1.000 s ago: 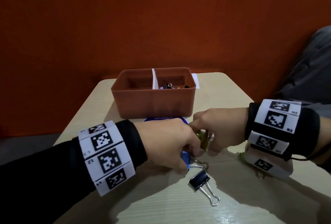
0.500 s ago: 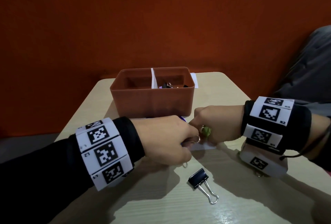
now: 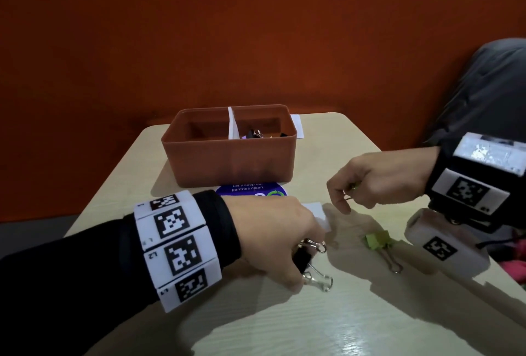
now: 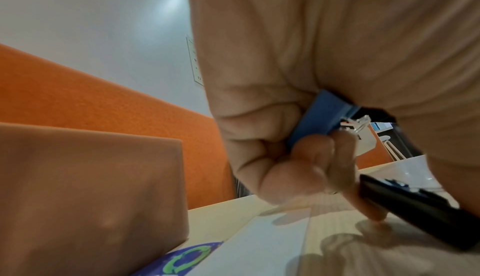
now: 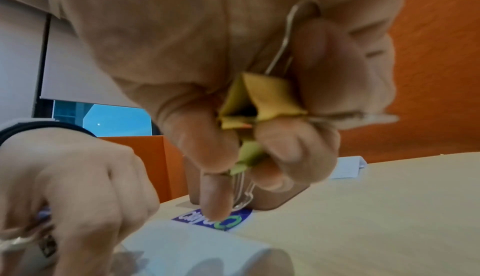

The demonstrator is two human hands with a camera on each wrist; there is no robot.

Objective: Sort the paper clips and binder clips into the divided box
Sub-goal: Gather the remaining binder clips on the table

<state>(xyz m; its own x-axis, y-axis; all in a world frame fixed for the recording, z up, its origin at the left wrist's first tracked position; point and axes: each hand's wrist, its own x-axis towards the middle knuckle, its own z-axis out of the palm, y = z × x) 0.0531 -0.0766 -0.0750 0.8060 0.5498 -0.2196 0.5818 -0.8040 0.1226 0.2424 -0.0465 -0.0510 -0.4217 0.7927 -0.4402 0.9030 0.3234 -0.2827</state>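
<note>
The left hand (image 3: 273,239) curls knuckles-up over the table (image 3: 284,324), and the head view hides its fingertips and most of what it holds. The left wrist view shows a blue binder clip (image 4: 319,116) tucked into the palm under curled fingers, while a black binder clip (image 4: 415,206) is pinched lower down, its body tilted toward the tabletop. In the head view only that black clip's dark body and wire handles stick out past the knuckles. Just beyond this hand a white paper slip (image 3: 318,213) lies flat, partly covered by it, and a round blue sticker (image 3: 250,189) shows past that, half cut off by the hand.

The right hand (image 3: 378,182) hangs to the right of the left, apart from it, fingers bent downward. It clutches a yellow binder clip (image 5: 259,99) against the palm and pinches a second, greenish clip (image 5: 248,155) between thumb and fingertips; motion blur softens both.

Below the right hand, between the two hands, a green binder clip (image 3: 377,240) lies on the table, touched by neither.

Farther out, past both hands, stands the divided box (image 3: 227,165); its right compartment holds several clips, hard to tell apart, and the floor of the left one is hidden by the wall
</note>
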